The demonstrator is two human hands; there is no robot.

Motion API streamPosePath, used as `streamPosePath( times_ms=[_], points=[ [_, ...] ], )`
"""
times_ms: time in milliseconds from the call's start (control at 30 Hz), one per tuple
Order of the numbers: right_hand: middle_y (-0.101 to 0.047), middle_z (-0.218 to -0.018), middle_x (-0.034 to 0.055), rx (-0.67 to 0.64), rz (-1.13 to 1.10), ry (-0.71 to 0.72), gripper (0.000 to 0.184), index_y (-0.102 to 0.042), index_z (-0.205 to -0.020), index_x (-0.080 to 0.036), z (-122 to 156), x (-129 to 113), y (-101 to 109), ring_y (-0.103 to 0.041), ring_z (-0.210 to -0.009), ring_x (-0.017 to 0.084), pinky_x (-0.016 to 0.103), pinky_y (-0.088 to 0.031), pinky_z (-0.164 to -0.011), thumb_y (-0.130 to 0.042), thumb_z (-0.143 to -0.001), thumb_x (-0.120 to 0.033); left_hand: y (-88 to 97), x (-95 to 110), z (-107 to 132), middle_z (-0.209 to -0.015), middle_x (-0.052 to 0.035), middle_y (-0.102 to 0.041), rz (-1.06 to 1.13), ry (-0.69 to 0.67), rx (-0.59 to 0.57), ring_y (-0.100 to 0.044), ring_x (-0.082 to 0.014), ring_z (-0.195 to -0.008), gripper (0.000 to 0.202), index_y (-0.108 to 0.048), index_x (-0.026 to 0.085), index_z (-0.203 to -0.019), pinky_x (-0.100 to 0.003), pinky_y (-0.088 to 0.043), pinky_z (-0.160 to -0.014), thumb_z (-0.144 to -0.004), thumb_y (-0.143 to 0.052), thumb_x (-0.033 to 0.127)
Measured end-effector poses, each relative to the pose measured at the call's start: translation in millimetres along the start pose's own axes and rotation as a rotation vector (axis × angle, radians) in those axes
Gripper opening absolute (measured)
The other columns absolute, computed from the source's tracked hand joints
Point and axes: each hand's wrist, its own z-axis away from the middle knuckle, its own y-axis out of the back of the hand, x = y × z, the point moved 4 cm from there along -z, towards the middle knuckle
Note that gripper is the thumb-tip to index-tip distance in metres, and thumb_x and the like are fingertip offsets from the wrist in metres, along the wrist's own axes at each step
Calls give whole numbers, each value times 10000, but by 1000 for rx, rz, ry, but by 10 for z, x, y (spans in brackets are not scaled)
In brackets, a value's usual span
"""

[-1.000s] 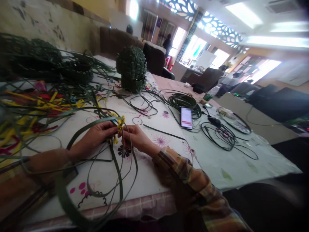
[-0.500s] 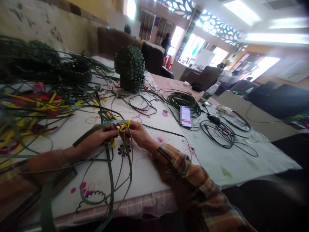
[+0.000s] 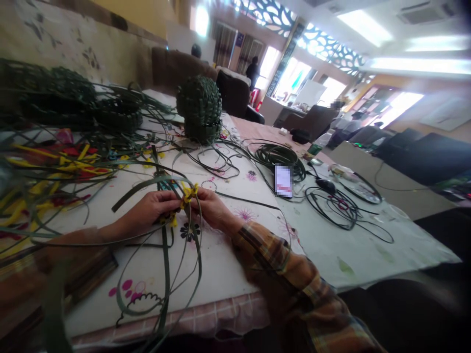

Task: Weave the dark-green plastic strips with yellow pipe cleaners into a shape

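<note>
Between my two hands is a small woven piece of yellow strips (image 3: 189, 192) and long green strips. My left hand (image 3: 156, 208) pinches its left side, fingers closed on the green strips. Fingers also closed, my right hand (image 3: 211, 206) holds the right side, right by the yellow knots. One green strip (image 3: 138, 189) arches out over my left hand. Other green strips (image 3: 166, 274) hang down in loops toward the table's front edge. My fingertips partly hide the woven part.
A woven green ball-like piece (image 3: 200, 108) stands at the back. Yellow and red strips (image 3: 81, 164) lie at left, with heaped green strips (image 3: 55, 98) behind. Coiled strips (image 3: 275, 154), a phone (image 3: 283, 181) and a bottle (image 3: 324, 139) are at right. People sit and stand farther off.
Both hands stay at nearly the same spot on the woven piece. The left hand's fingers have shifted slightly, and the hanging loop has swung a little left. The view has tilted slightly.
</note>
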Motion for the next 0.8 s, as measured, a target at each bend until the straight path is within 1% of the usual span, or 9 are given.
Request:
streamPosePath(
  times_ms=[133, 233, 300, 367, 467, 567, 667, 733, 800],
  points=[
    [-504, -618, -72, 142, -57, -10, 392, -551, -808, -175, -4, 65, -52, -441, -473, 47, 175, -369, -434, -818, -677, -431, 14, 66, -24, -568, 22, -512, -120, -100, 102, -405, -94, -512, 329, -632, 156, -657, -225, -309, -497, -649, -766, 457],
    [-478, -575, -84, 192, -50, -65, 426, -518, -793, -187, -6, 103, -79, -427, -442, 52, 175, -347, -397, -820, -661, -457, 11, 104, -25, -540, 32, -474, -210, -168, 147, -381, -96, -514, 348, -603, 161, -604, -228, -298, -499, -638, -751, 474],
    [-471, -557, -92, 195, -38, -74, 416, -516, -816, -191, 1, 91, -81, -421, -435, 51, 172, -363, -400, -810, -681, -454, 34, 115, -32, -556, 28, -489, -246, -200, 167, -397, -104, -534, 350, -603, 163, -610, -230, -310, -513, -665, -730, 485],
    [-514, -575, -85, 178, -25, -103, 401, -518, -860, -196, 19, 72, -76, -455, -438, 59, 178, -402, -413, -785, -716, -458, 97, 134, -43, -571, 20, -513, -292, -219, 214, -415, -115, -555, 351, -614, 165, -617, -233, -325, -529, -678, -713, 496],
    [-629, -644, -36, 112, 66, -209, 361, -545, -894, -181, 59, 59, -88, -530, -424, 80, 180, -398, -380, -733, -770, -463, 245, 193, -52, -593, 2, -568, -374, -222, 362, -458, -140, -596, 347, -641, 168, -623, -241, -353, -559, -652, -707, 508],
    [-648, -590, -14, 97, 195, -313, 210, -576, -824, -154, 97, 61, -113, -530, -373, 87, 168, -355, -338, -679, -811, -336, 349, 238, -40, -590, -1, -587, -420, -201, 484, -482, -155, -606, 340, -646, 175, -627, -245, -359, -565, -631, -705, 510],
    [-591, -480, -34, 147, 233, -303, 92, -555, -726, -155, 104, 53, -136, -475, -322, 84, 171, -345, -324, -609, -792, -189, 344, 228, -21, -587, 1, -572, -438, -223, 493, -479, -157, -605, 342, -648, 177, -646, -242, -351, -558, -665, -694, 515],
    [-571, -458, -42, 165, 242, -263, 66, -557, -714, -155, 97, 57, -145, -452, -311, 81, 171, -337, -319, -578, -777, -152, 293, 199, -12, -616, -4, -580, -437, -267, 446, -484, -162, -629, 348, -661, 177, -684, -240, -354, -563, -716, -674, 524],
    [-562, -456, -44, 177, 251, -233, 52, -570, -724, -154, 93, 77, -140, -443, -313, 79, 170, -326, -317, -571, -776, -156, 233, 163, -9, -633, -10, -587, -429, -287, 399, -492, -173, -647, 343, -666, 181, -701, -243, -361, -566, -735, -671, 523]
  ],
)
